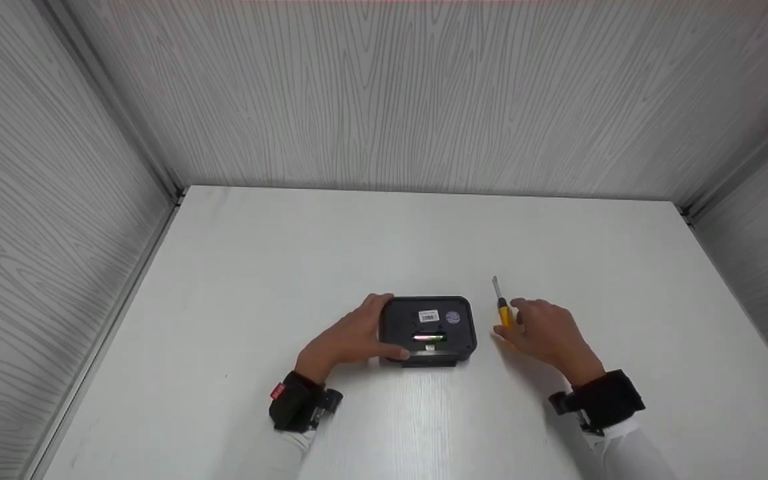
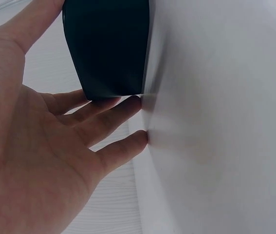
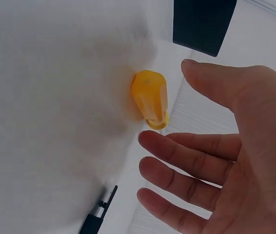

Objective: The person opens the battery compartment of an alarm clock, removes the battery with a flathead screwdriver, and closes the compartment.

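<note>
My left hand [image 1: 347, 340] steadies the black plastic box [image 1: 429, 330] with straight fingers; my right hand [image 1: 547, 333], open, should close squarely round the yellow-handled screwdriver [image 1: 503, 311] on the white worktop [image 1: 237, 280]

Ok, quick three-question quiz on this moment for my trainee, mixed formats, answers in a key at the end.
1. True or false: the right hand already grips the yellow-handled screwdriver.
2. Which hand touches the black device? A) the left hand B) right C) neither
3. Fill in: the screwdriver lies on the white table, on the device's ____ side as the person sees it.

Key: 1 false, its fingers are spread beside the handle; 2 A; 3 right.
</note>
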